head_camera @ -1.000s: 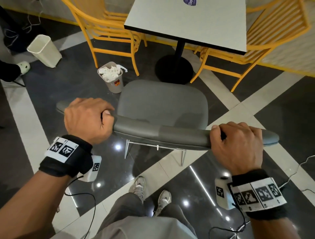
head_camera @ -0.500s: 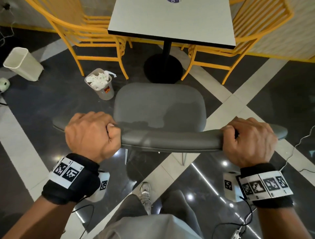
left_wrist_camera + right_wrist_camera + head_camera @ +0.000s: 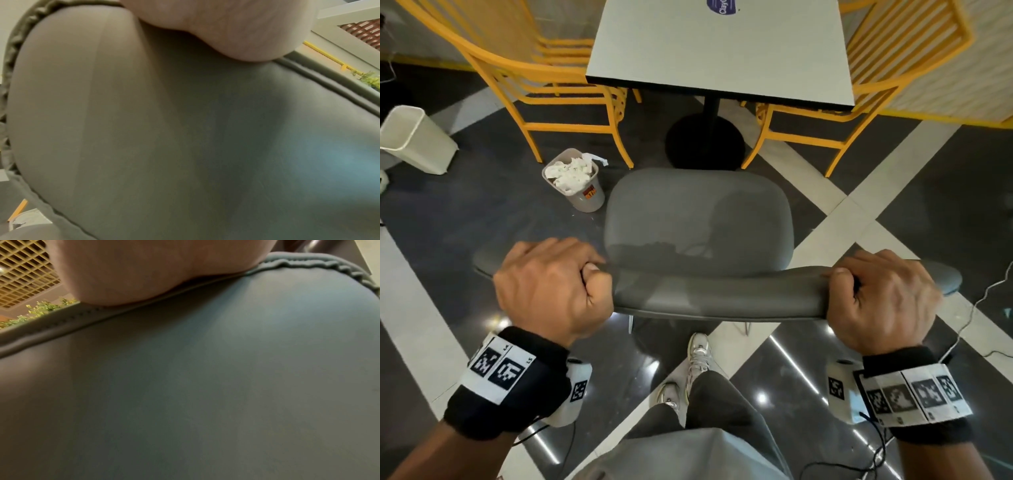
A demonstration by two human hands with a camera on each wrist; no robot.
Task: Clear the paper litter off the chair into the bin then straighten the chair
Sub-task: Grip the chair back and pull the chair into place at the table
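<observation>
A grey padded chair (image 3: 698,219) stands in front of me, its seat bare and facing the table. My left hand (image 3: 554,291) grips the left part of its backrest top, and my right hand (image 3: 880,301) grips the right part. A small grey bin (image 3: 578,186) full of crumpled white paper stands on the floor left of the seat, one piece hanging over its rim. Both wrist views are filled by the chair back (image 3: 185,146) (image 3: 205,386) with the heel of each hand pressed on its top edge.
A white pedestal table (image 3: 722,51) stands just beyond the chair, with yellow metal chairs on its left (image 3: 534,78) and right (image 3: 876,85). A white empty bin (image 3: 414,140) sits far left. Cables (image 3: 983,308) trail on the floor at right. My feet (image 3: 698,356) are behind the chair.
The chair has been pushed forward and turned to face the table squarely; its seat front now lies near the table base. Both hands kept their grip on the backrest.
</observation>
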